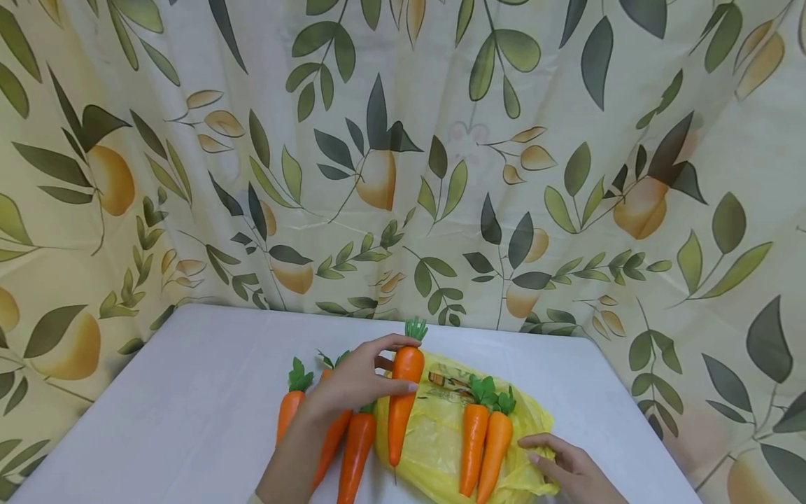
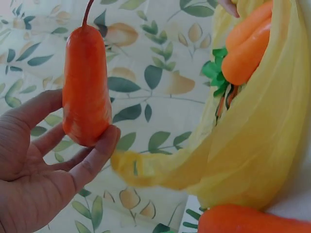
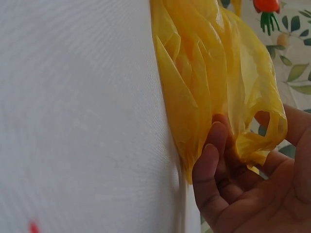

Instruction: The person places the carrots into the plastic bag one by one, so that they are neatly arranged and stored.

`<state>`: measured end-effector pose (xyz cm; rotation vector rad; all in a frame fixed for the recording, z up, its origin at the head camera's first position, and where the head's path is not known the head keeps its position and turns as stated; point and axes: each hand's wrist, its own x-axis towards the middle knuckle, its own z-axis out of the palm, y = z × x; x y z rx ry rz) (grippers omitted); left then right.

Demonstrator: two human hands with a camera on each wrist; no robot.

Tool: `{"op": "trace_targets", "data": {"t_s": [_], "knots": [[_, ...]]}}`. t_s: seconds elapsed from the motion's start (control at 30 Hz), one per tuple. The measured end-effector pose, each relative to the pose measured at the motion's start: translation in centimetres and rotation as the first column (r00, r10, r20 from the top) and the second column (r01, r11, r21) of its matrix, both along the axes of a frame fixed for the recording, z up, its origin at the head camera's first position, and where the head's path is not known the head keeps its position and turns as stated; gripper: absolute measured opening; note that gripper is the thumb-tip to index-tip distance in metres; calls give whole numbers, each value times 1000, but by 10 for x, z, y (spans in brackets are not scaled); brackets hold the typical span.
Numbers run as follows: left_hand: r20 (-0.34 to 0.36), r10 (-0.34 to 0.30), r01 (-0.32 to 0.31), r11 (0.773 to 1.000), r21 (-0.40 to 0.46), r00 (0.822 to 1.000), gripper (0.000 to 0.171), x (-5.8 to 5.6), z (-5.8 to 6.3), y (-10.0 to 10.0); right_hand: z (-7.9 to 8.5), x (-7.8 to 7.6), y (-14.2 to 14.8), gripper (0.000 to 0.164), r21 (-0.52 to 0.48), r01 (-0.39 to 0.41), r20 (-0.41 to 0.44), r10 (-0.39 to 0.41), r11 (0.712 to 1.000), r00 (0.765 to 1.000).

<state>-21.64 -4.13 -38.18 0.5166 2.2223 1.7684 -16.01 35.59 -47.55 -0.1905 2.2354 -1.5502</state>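
Near desk's front edge: left hand (image 1: 352,381) gripping carrot (image 1: 403,402) over yellow bag (image 1: 441,441); right hand (image 1: 567,465) pinching bag's edge, fingers (image 3: 214,145) curled round plastic, clear in right-wrist view only.

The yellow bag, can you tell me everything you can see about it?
The yellow plastic bag is thin, shiny, see-through and crumpled, with some print near its top. It lies flat on the white table. Two orange toy carrots with green tops rest on it side by side. The right hand pinches its wrinkled edge, fingers curled into the folds. The left hand holds another carrot over its left side. More carrots lie on the table beside it.
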Motion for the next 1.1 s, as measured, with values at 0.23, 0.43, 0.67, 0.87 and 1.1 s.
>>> {"op": "trace_targets", "data": {"t_s": [0.23,0.43,0.67,0.87,1.1], "knots": [[1,-41,41,999,28,999,54,-1,1,13,0,-1,-1,41,51,35,-15,-35,998,999],[6,-67,67,996,59,998,53,-2,-4,24,1,-1,-4,41,97,83,-32,-80,992,996],[13,-62,61,996,70,998,51,-7,-14,37,1,-1,-7,41,145,124,-53,-117,982,992],[20,-52,51,995,83,998,50,-12,-24,47,0,-1,-5,42,118,106,-34,-103,987,994],[40,-54,49,993,111,998,51,-13,-32,55,-1,0,-1,42,55,58,-19,-57,997,998]]}}
